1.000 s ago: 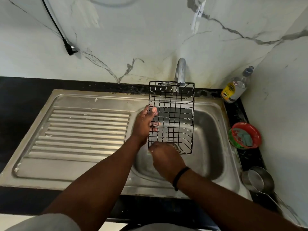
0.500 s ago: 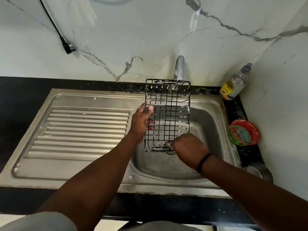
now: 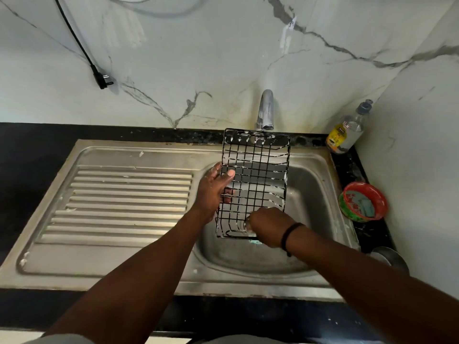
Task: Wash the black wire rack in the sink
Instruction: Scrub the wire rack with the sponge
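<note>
Both forearms reach forward from the bottom of the view, converging toward the middle. The left hand [image 3: 214, 190] is raised with its thumb laid over the front and its fingers curled behind. The right hand [image 3: 269, 227], fisted knuckles up, wears a black wristband [image 3: 289, 235].

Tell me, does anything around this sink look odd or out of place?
One thing: a black power plug dangles unplugged against the marble wall, left of the tap. White suds fleck the black wire rack and the drainboard, which fits washing. Nothing looks broken or spilled.
</note>
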